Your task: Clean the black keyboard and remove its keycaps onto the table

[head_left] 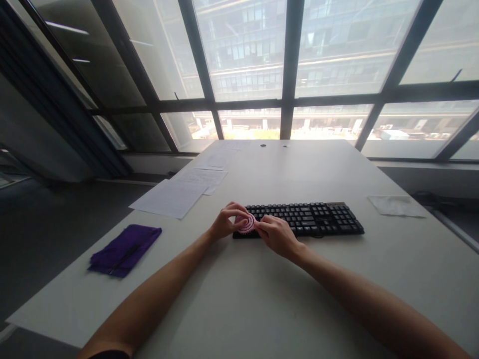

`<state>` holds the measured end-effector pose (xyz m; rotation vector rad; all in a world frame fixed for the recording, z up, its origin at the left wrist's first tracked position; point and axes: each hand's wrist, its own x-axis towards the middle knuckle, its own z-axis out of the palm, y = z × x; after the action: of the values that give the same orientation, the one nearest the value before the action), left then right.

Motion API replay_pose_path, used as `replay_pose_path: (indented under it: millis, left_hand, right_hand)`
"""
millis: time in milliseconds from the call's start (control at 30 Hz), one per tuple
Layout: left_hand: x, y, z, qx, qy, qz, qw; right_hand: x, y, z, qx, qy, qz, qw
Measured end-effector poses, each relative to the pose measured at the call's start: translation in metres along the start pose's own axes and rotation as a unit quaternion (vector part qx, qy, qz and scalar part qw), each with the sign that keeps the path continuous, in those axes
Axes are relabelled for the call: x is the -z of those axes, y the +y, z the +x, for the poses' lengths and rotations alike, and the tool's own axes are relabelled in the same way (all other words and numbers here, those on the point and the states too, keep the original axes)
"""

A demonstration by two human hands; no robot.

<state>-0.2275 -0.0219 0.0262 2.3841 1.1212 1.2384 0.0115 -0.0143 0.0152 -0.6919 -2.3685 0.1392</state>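
Observation:
A pink round disc with concentric rings (246, 224) is held over the left end of the black keyboard (307, 219). Its exact kind cannot be made out. My left hand (226, 222) grips it from the left, thumb across its face and fingers over the top. From the right, my right hand (276, 234) is closed, its fingertips pinching at the disc's right edge. Whether something small is between those fingertips is hidden. The keyboard lies flat on the white table (232, 309), and my hands cover part of its left side.
To the left lies a folded purple cloth (125, 249) with a thin dark stick-like tool (124, 259) on it. Printed paper sheets (168, 198) spread along the table's left edge. A whitish wipe or tissue (395, 206) rests at the right edge. Large windows (247, 50) stand behind.

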Motion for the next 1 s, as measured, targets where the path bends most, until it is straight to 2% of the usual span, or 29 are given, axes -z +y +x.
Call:
replay_pose_path:
  millis: [233,600,833,1000]
  left_hand:
    - [-0.0033,0.0009,-0.0002,0.004,0.022,-0.002,1.0]
    - [-0.0057,0.0072,0.003,0.0,0.021,0.031,0.999]
    - [-0.0073,0.0091,0.0011,0.014,0.045,0.027,0.999]
    - [-0.0089,0.0084,0.0008,0.015,0.058,0.038,0.997]
  right_hand:
    - [-0.0016,0.0017,0.0006,-0.004,0.021,0.029,0.999]
    - [0.0015,0.0039,0.0019,-0.021,-0.005,-0.009,1.0]
    - [-0.0021,0.0049,0.0021,-0.018,0.035,0.066,0.997]
    - [-0.0031,0.0063,0.0027,-0.018,0.036,0.048,0.998]
